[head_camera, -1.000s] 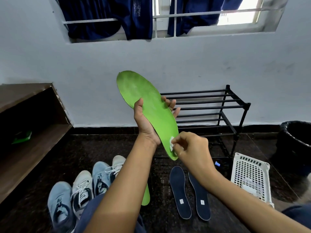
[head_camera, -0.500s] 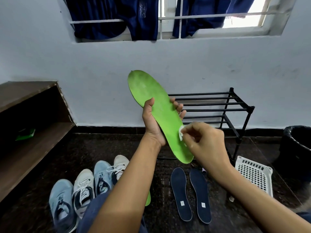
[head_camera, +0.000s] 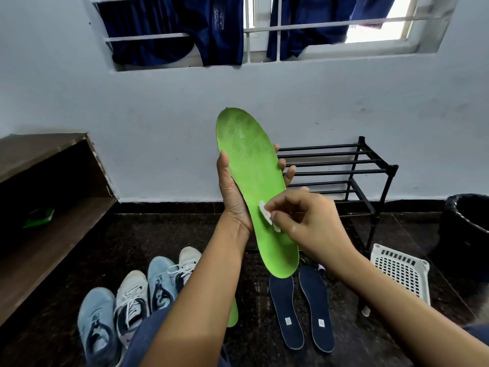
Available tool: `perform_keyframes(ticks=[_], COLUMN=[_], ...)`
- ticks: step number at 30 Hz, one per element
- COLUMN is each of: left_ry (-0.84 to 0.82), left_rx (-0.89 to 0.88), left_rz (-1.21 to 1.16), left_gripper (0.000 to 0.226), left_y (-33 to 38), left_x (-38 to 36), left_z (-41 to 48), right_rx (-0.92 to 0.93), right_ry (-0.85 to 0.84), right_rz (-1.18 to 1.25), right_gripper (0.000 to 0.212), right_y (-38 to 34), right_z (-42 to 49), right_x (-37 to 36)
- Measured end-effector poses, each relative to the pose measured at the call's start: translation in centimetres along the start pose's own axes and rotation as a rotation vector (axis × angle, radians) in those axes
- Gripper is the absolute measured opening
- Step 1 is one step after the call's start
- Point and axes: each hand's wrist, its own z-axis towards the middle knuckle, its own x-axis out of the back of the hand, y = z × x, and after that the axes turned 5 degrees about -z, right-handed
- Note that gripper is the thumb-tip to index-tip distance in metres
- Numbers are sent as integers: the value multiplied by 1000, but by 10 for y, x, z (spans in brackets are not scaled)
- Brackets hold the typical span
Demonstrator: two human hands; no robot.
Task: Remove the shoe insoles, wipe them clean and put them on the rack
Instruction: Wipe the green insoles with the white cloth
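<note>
My left hand (head_camera: 234, 197) grips a bright green insole (head_camera: 251, 165) by its middle, holding it upright with the toe end up. My right hand (head_camera: 307, 223) pinches a small white wipe (head_camera: 267, 214) and presses it against the insole's lower half. Two dark navy insoles (head_camera: 301, 311) lie side by side on the floor below. A second green insole (head_camera: 232, 313) peeks out from behind my left forearm. The black metal shoe rack (head_camera: 344, 165) stands against the wall behind my hands.
Several shoes, blue and white (head_camera: 132, 300), are lined up on the dark floor at lower left. A white plastic basket (head_camera: 402, 271) lies at right, a black bin (head_camera: 468, 229) beyond it. A wooden shelf (head_camera: 47, 197) runs along the left. Dark clothes (head_camera: 185, 30) hang at the window.
My right hand with the wipe has slid up the insole from its heel end toward the middle. My left hand has turned the insole more upright.
</note>
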Motion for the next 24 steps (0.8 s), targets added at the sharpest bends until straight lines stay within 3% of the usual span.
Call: perform_keyframes(ticks=[5,11,15,18,24], left_ry=[-30,47,44,75,148], left_rx=[70,96,101,104,131], left_rz=[-45,-61,-78,-106,-20], left_gripper=[88,84,82,83,83], left_y=[-6,-2,0,-7,-28], left_x=[-3,3,2,-1,-9], left_z=[0,0,-2,-3,2], right_rx=[-39,129,242,287,141], right_ry=[124,-145,-216,-126,105], right_rz=[-15,-92,-116,-153,-112], right_gripper=[20,35,33,27,23], right_y=[2,2,9,14,21], right_z=[1,1,4,3,4], right_x=[2,3,7,5,4])
